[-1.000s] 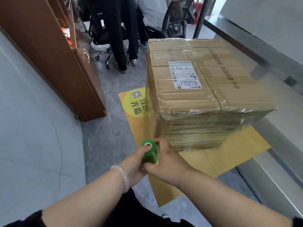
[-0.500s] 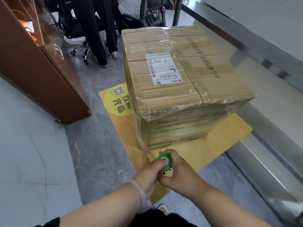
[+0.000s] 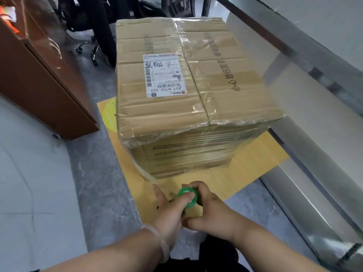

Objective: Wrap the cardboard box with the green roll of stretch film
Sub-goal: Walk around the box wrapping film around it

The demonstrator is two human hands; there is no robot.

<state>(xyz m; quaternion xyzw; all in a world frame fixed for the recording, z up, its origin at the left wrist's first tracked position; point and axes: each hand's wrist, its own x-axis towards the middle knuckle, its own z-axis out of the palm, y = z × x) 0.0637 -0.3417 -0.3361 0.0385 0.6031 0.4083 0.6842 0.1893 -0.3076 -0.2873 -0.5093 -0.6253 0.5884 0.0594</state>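
A large cardboard box with a white shipping label stands on a yellow floor mat. Clear stretch film covers its top edges and near side. The green roll of stretch film is low in front of the box's near face, held between both hands. My left hand has a finger pressed into the roll's top end. My right hand wraps around the roll from the right. A twisted strand of film runs from the box's near left corner down to the roll.
A brown wooden cabinet stands to the left. Office chairs and a person's dark trouser legs are behind the box. A glass wall with a metal bottom rail runs along the right. The floor is grey stone.
Both hands have carried the roll to the right along the box's near face and slightly away from it. The view has swung so the box sits more centred, and the film strand has stretched longer.
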